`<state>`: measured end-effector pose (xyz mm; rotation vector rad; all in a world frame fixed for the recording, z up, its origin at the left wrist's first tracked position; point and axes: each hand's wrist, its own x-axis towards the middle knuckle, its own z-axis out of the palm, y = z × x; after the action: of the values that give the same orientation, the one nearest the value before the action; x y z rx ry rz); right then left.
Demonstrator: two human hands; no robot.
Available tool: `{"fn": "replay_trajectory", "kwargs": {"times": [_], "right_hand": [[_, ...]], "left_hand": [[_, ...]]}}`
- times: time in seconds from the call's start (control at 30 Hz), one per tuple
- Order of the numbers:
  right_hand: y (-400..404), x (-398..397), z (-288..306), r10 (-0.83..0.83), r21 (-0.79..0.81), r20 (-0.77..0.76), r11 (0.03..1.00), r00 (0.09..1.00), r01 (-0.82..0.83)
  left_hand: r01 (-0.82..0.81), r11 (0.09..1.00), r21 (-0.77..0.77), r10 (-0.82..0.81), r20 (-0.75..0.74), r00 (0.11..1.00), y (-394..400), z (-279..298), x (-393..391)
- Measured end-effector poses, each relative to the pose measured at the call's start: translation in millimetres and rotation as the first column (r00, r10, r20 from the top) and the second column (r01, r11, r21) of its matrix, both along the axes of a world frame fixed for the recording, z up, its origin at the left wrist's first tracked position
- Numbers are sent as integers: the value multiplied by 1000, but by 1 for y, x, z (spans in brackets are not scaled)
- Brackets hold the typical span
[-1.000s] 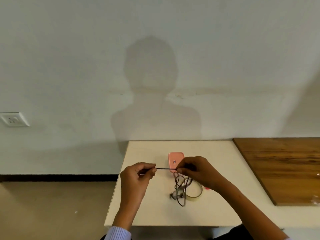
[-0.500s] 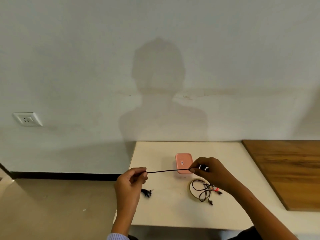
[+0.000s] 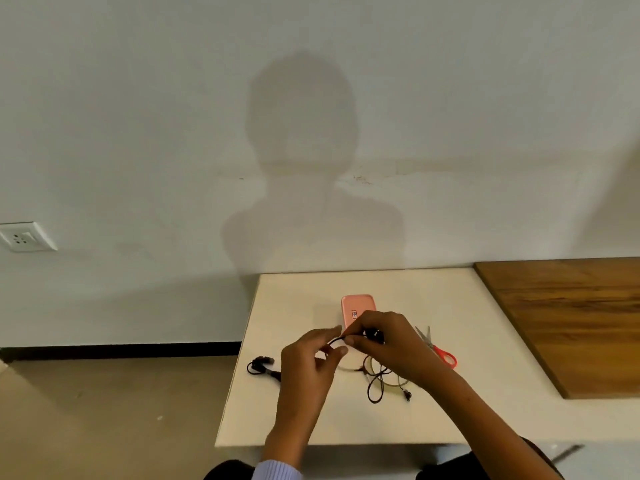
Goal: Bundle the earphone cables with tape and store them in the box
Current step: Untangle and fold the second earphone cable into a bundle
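While the left hand (image 3: 311,355) and right hand (image 3: 384,344) both pinch the earphone cable (image 3: 375,386) above the table (image 3: 294,420), its loose loops trailing over the tape roll (image 3: 398,382) may snag or uncoil before reaching the pink box (image 3: 356,306).

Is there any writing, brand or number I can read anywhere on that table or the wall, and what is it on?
Nothing legible.
Pink box: a small white label with red marks on its lid, too small and blurred to read.
Wall socket: only holes and a switch, no print visible.
Scissors and black earphone cable: no markings visible.
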<state>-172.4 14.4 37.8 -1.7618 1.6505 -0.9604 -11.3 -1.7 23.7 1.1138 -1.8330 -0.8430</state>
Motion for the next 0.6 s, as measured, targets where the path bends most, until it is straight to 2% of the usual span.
{"fn": "replay_trajectory", "kwargs": {"times": [0.17,0.4,0.53,0.6], "right_hand": [[8,-7,-18,-23,21,26,1000,999,22],[17,-42,-41,-150,148,58,979,987,140],[13,-45,-53,-136,190,-125,969,983,158],[13,-45,-55,-149,191,-119,967,982,170]], "left_hand": [[-20,999,41,25,-118,993,-5,-14,-1],[-95,973,211,144,-229,963,-16,-25,8],[-124,955,268,201,-284,937,-19,-27,10],[-114,955,275,193,-282,940,-18,-27,10]]}}
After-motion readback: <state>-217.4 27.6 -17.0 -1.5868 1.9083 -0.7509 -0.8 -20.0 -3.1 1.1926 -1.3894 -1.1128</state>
